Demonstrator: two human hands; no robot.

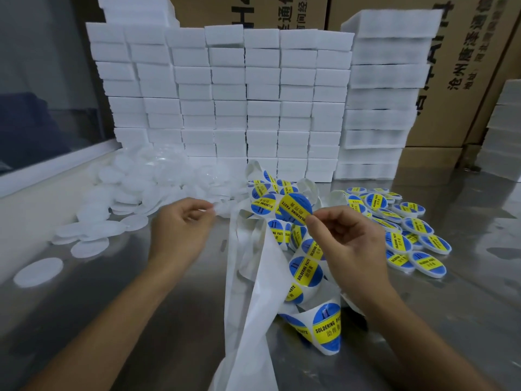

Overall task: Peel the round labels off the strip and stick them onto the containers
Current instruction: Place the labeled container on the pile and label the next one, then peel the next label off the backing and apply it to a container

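A tangled white backing strip with round blue-and-yellow labels lies across the middle of the metal table. My right hand pinches one round label by its lower edge, held up above the strip. My left hand is blurred, its fingers curled beside a white round container at the edge of the unlabelled pile; whether it grips the container is unclear. Labelled containers lie in a heap to the right.
A wall of stacked white foam blocks stands behind the work area, with taller foam trays to the right and cardboard boxes behind. A single white container lies apart at the left. A window ledge borders the left side.
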